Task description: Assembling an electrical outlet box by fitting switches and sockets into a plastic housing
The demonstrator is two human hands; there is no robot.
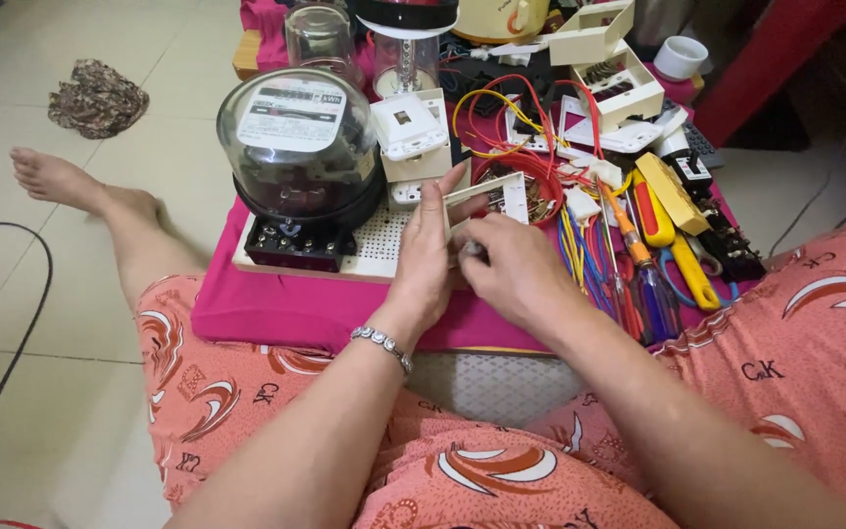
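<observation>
My left hand [426,257] grips a white rectangular switch frame [493,196] by its left side, holding it upright over the pink-covered low table [286,309]. Against the frame's lower edge, my right hand [513,269] pinches something small; what it is stays hidden behind the fingers. A silver bracelet [382,343] circles my left wrist. Just left of the hands stands a black electricity meter with a clear glass dome [296,147] on a white perforated board [376,245].
Red, yellow and blue wires [501,122], white switch boxes [619,88], screwdrivers [634,255] and yellow-handled pliers [682,269] crowd the table's right side. A glass jar [320,37] stands behind. A crumpled cloth [98,96] and a black cable [36,294] lie on the tiled floor at left.
</observation>
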